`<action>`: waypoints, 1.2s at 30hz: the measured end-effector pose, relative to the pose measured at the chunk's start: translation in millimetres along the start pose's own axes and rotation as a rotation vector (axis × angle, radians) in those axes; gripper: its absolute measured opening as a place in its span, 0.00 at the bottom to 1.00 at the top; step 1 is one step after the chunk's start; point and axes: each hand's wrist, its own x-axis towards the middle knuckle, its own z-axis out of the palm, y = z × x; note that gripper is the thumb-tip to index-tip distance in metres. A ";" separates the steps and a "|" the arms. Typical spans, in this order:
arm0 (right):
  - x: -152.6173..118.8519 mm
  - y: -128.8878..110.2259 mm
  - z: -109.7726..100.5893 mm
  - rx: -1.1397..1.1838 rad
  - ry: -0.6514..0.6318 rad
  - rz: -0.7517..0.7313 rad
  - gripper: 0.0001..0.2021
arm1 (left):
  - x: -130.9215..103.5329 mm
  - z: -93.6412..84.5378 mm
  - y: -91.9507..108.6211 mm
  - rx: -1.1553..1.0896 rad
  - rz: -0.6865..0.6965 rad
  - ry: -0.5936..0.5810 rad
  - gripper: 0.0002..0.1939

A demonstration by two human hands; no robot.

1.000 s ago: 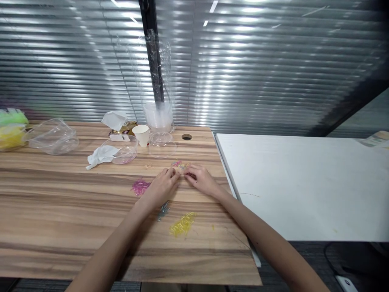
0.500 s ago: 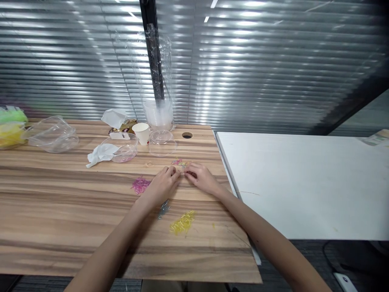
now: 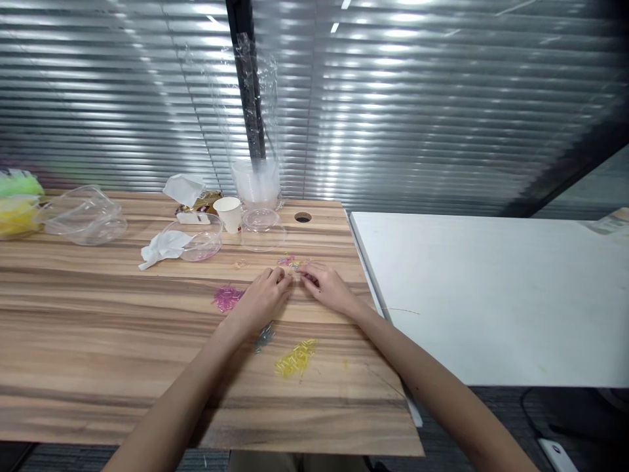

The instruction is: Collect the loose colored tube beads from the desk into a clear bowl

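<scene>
My left hand (image 3: 269, 289) and my right hand (image 3: 324, 286) rest low over the wooden table, fingertips almost meeting. The fingers of both are pinched together; whatever is between them is too small to make out. Just beyond the fingertips lies a small heap of mixed-colour tube beads (image 3: 291, 261). A pile of pink tube beads (image 3: 227, 297) is left of my left hand. Grey-blue tube beads (image 3: 265, 337) lie under my left wrist, and yellow tube beads (image 3: 296, 358) are spread nearer to me.
Behind my hands stand a paper cup (image 3: 228, 215), a clear plastic lid (image 3: 263, 239) and a stack of clear cups (image 3: 256, 183). A clear round dish (image 3: 204, 246) with a crumpled tissue (image 3: 165, 248) is further left. A white table (image 3: 491, 295) adjoins on the right, a thin wire (image 3: 401, 310) across its edge.
The view has shifted very slightly. Both hands keep nearly the same place and pinch, and the bead piles look unchanged.
</scene>
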 end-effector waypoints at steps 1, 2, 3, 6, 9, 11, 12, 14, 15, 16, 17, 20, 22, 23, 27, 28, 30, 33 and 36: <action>0.0 0.1 0.2 -0.002 0.000 0.001 0.13 | 0.0 -0.1 0.1 0.004 0.001 -0.002 0.12; 0.0 0.3 0.3 -0.002 -0.002 0.001 0.13 | 0.1 -0.2 0.0 0.008 0.000 -0.002 0.12; 0.0 0.4 0.4 -0.001 -0.002 0.001 0.13 | 0.0 -0.1 -0.1 0.010 0.002 0.000 0.13; 0.0 0.8 0.6 0.003 0.004 -0.004 0.12 | -0.2 0.9 -1.1 0.014 0.009 0.000 0.14; 0.1 0.9 0.6 -0.008 0.010 -0.009 0.12 | -0.3 1.8 -1.7 -0.003 0.012 0.008 0.14; 0.2 0.4 0.2 -0.011 0.009 -0.010 0.11 | -0.2 1.6 -1.5 -0.021 0.008 0.014 0.13; 0.3 -0.1 -0.1 -0.008 0.008 -0.010 0.11 | -0.1 1.1 -1.1 -0.028 0.007 0.014 0.13; 0.5 -1.4 -1.3 0.003 0.006 -0.011 0.12 | 0.2 -0.3 -0.1 -0.028 0.003 0.005 0.12; 0.6 -2.1 -2.0 0.008 0.005 -0.013 0.12 | 0.3 -1.1 0.4 -0.021 0.000 0.001 0.12; 0.8 -2.8 -2.6 0.013 0.003 -0.015 0.12 | 0.5 -1.8 0.8 -0.010 -0.001 -0.002 0.12; 1.0 -3.4 -3.2 0.017 0.002 -0.018 0.12 | 0.5 -2.4 1.1 0.004 0.001 -0.003 0.12; 1.3 -4.2 -3.8 0.019 0.003 -0.027 0.12 | 0.3 -2.7 1.3 0.030 0.015 -0.001 0.12; 1.4 -4.0 -3.6 0.015 0.005 -0.027 0.12 | -0.1 -1.8 1.0 0.013 0.017 0.008 0.13; 1.4 -3.9 -3.5 0.013 0.005 -0.026 0.12 | -0.3 -1.2 0.8 -0.003 0.013 0.016 0.13; 1.4 -4.4 -4.1 0.001 0.010 -0.034 0.12 | -0.6 0.1 0.4 -0.059 -0.006 0.032 0.13; 1.5 -4.8 -4.5 -0.005 0.014 -0.043 0.12 | -0.5 0.1 0.3 -0.067 -0.004 0.032 0.13; 1.6 -5.8 -5.2 -0.026 0.046 -0.059 0.12 | -0.3 -0.5 -0.1 -0.083 0.008 0.032 0.13; 2.5 -7.1 -5.6 -0.051 0.148 -0.043 0.11 | 0.0 -1.2 -1.6 -0.122 0.016 0.046 0.12; 3.9 -7.5 -5.4 -0.041 0.221 -0.009 0.11 | 0.1 -0.6 -5.0 -0.165 0.003 0.061 0.12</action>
